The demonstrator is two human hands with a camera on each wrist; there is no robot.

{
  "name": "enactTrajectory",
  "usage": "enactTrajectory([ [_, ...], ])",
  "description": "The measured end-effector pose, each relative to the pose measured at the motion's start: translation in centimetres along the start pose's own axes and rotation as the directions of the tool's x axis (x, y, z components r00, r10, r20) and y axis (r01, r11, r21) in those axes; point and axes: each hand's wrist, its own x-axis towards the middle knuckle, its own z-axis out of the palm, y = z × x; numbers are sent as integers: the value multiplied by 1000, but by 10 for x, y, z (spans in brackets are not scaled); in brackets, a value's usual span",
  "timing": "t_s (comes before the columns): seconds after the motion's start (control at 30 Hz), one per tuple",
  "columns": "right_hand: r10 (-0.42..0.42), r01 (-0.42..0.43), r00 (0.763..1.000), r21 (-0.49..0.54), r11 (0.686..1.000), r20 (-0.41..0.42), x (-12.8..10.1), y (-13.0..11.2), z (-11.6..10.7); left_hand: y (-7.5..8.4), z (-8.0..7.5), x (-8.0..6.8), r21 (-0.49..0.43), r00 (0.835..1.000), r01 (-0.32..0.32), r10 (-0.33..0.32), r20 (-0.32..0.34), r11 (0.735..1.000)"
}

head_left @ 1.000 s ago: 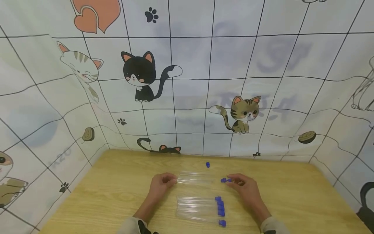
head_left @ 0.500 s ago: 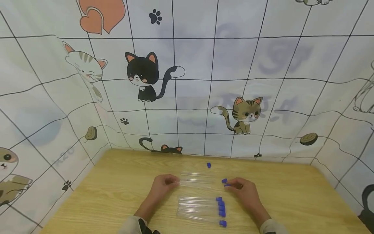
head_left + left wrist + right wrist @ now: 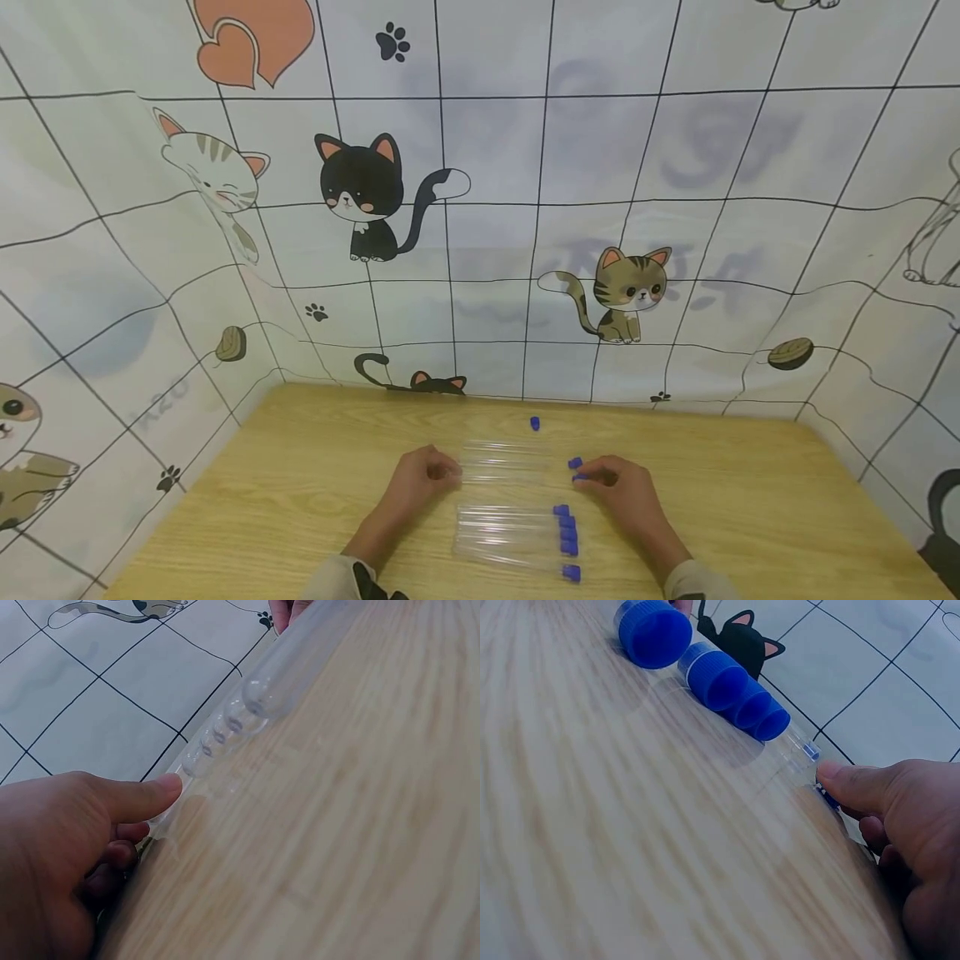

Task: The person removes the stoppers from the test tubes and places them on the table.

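My left hand [image 3: 423, 482] is at the left ends of the far group of clear tubes [image 3: 504, 461]. In the left wrist view its thumb and fingers pinch the end of a clear tube [image 3: 159, 819]; several rounded tube ends [image 3: 219, 738] lie beyond. My right hand [image 3: 622, 493] pinches a small blue cap [image 3: 580, 477], mostly hidden by the thumb in the right wrist view [image 3: 829, 799]. Just beyond it lies another blue cap [image 3: 575, 462]. An uncapped tube's open end [image 3: 811, 751] shows close to the right thumb.
Nearer on the wooden table [image 3: 315, 492] lies a row of clear tubes [image 3: 506, 533] with blue caps [image 3: 568, 533] at their right ends. One loose blue cap [image 3: 535, 423] lies at the back. A cat-printed cloth [image 3: 487, 242] surrounds the table's back and sides.
My right hand has drawn a blue cap toward me, away from the cap beside it, and slightly left toward the tubes. My left hand has stayed at the tube ends.
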Motion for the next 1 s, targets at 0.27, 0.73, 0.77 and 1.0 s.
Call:
enactTrajectory([
  [0.27, 1, -1, 1000, -2, 1000, 18, -1, -1, 0, 4, 3, 0, 17, 1000, 19, -19, 7, 1000],
  [0.73, -23, 23, 999, -4, 1000, 23, -2, -1, 0, 8, 5, 0, 3, 1000, 12, -12, 21, 1000],
  [0.77, -26, 26, 999, 1, 1000, 20, -2, -1, 0, 8, 5, 0, -4, 1000, 16, -16, 21, 1000],
  [1.0, -82, 82, 996, 21, 996, -32, -1, 1, 0, 7, 5, 2, -51, 1000, 31, -31, 2, 998],
])
